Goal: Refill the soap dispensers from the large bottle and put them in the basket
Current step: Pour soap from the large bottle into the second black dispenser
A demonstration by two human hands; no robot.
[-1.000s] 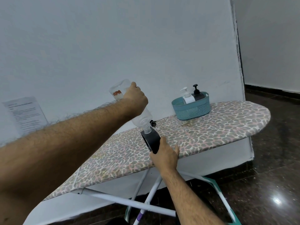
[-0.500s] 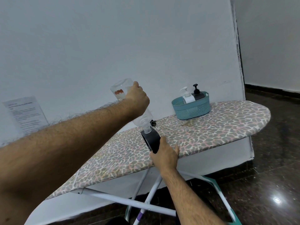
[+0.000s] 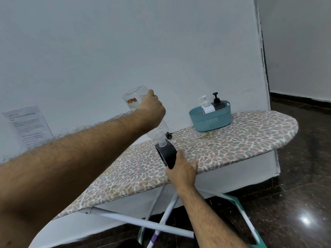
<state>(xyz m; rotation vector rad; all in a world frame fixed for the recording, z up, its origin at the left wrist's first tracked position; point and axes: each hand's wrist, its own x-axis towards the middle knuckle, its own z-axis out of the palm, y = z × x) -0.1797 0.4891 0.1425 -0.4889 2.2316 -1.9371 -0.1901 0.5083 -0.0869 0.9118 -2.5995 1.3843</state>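
Note:
My left hand [image 3: 152,109] grips a large clear bottle [image 3: 133,100], tipped mouth-down so its neck meets the open top of a black soap dispenser [image 3: 167,154]. My right hand [image 3: 182,170] holds that dispenser tilted over the ironing board [image 3: 232,140]. A black pump head [image 3: 168,136] lies on the board just behind the dispenser. At the far right of the board stands a teal basket [image 3: 211,120] holding a white dispenser [image 3: 206,106] and a black dispenser [image 3: 218,102], both with pumps on.
The board has a leopard-print cover and crossed white legs [image 3: 161,212] below. A white wall panel stands close behind it. A printed paper sheet [image 3: 26,126] is on the wall at left. Dark glossy floor [image 3: 295,203] lies to the right.
The large bottle has tipped slightly steeper and shifted a little to the right. The right hand and the black dispenser have stayed put.

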